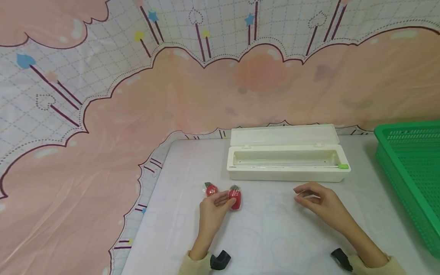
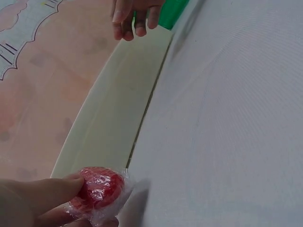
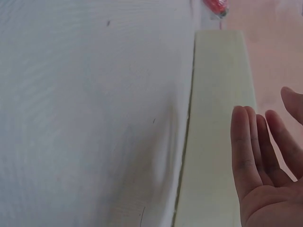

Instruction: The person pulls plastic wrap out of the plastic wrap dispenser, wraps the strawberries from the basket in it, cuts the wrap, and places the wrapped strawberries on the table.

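Observation:
Between thumb and fingers, my left hand (image 1: pixel 214 214) pinches a red fruit-shaped piece (image 1: pixel 235 198) with a green top, wrapped in clear plastic. In the left wrist view the shiny wrap of this red piece (image 2: pixel 98 189) bunches around it by the thumb. Just behind the left fingers lies a second, rounder wrapped red piece (image 1: pixel 211 189) with a green leaf. My right hand (image 1: pixel 324 202) hovers over the right part of the table, its fingers relaxed and holding nothing. Straight fingers of the right hand (image 3: pixel 265 161) show in the right wrist view.
A long white box (image 1: pixel 288 175) stands at the back of the table with its lid (image 1: pixel 285 135) raised and a light green tab at its right front corner. At the right edge is a green plastic basket (image 1: pixel 395 179). Patterned cloth (image 1: pixel 213 95) hangs behind the white table (image 1: pixel 275 236).

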`<state>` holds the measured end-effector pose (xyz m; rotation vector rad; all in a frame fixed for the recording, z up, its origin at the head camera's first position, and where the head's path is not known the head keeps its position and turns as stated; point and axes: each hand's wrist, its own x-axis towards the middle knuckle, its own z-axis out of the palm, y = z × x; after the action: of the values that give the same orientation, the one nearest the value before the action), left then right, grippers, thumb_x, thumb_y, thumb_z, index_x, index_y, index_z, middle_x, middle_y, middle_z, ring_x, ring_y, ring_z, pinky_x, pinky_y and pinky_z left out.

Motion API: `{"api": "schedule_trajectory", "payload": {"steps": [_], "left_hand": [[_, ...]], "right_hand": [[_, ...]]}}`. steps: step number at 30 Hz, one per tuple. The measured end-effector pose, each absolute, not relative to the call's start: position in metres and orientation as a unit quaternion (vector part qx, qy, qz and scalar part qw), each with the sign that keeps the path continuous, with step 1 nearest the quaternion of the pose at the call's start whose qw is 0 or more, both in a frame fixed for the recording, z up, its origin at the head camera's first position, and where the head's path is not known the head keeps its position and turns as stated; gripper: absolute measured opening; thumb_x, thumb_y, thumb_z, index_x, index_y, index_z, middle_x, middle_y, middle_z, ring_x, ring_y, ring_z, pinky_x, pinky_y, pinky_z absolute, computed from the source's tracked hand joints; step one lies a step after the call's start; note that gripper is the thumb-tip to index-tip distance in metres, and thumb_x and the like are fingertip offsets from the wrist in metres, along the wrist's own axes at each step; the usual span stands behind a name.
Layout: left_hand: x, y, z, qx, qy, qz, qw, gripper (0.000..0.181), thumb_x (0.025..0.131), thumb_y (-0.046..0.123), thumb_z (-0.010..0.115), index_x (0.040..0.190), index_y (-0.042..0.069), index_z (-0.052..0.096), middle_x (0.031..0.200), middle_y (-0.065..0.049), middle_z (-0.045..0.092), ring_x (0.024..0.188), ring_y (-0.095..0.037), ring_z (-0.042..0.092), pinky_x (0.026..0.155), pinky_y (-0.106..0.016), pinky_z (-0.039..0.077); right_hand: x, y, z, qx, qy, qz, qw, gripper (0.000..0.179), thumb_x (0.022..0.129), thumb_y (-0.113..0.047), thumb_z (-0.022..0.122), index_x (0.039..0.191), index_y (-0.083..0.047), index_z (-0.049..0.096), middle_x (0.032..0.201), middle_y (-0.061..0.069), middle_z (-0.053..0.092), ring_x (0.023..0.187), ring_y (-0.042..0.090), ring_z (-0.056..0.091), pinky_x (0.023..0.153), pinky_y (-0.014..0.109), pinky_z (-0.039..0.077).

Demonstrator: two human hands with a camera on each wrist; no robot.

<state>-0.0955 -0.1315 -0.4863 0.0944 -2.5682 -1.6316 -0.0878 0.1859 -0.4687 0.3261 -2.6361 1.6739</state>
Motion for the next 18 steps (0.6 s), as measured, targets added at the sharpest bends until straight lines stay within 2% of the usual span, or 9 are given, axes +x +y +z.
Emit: {"api": "schedule_trajectory", "payload": {"steps": [12,18], "left_hand": [[-0.094,-0.127,-0.486,0.038,-0.883,-0.463,0.063,0.031,0.084,0.017,0.080,0.110,0.002,0.074,0.095,-0.011,0.076,0.084,-0.019,0.074,0.071,-0.025,0.060],[-0.093,-0.123,-0.483,0.045,-0.904,-0.419,0.068,0.034,0.086,0.018,0.078,0.115,0.001,0.072,0.099,-0.012,0.076,0.084,-0.018,0.074,0.072,-0.026,0.060]], "right_hand": [[-0.087,0.194,-0.474,0.099,-0.843,0.528,-0.011,0.028,0.089,-0.013,0.074,0.114,-0.002,0.069,0.112,0.013,0.069,0.093,0.000,0.063,0.077,0.018,0.057],[-0.087,0.197,-0.477,0.090,-0.845,0.526,-0.024,0.031,0.090,-0.016,0.074,0.116,-0.002,0.068,0.113,0.012,0.068,0.093,-0.001,0.063,0.078,0.016,0.056]]}}
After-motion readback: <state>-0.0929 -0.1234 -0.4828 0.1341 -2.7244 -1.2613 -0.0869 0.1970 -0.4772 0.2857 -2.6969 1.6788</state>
